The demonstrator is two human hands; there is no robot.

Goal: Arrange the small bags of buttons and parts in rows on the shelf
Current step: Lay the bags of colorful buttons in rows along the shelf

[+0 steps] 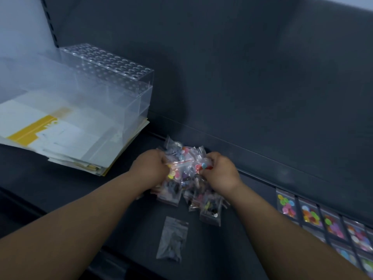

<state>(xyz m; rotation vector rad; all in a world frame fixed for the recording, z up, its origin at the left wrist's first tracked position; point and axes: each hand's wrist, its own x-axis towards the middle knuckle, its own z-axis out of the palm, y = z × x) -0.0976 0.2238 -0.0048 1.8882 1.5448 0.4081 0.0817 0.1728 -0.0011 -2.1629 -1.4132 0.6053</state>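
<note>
A loose heap of small clear bags [188, 178] holding coloured buttons and dark parts lies on the dark shelf [252, 249] against its back wall. My left hand [152, 168] is closed on bags at the heap's left side. At the right side, my right hand [221, 172] pinches a bag with red and blue buttons. One bag of dark parts [172, 239] lies alone in front of the heap. Along the back wall to the right, bags of bright buttons [323, 217] lie flat in rows.
A clear acrylic holder with a perforated top [113, 81] stands at the left on a stack of papers [66, 138]. The shelf's front edge [113, 265] runs below my left forearm.
</note>
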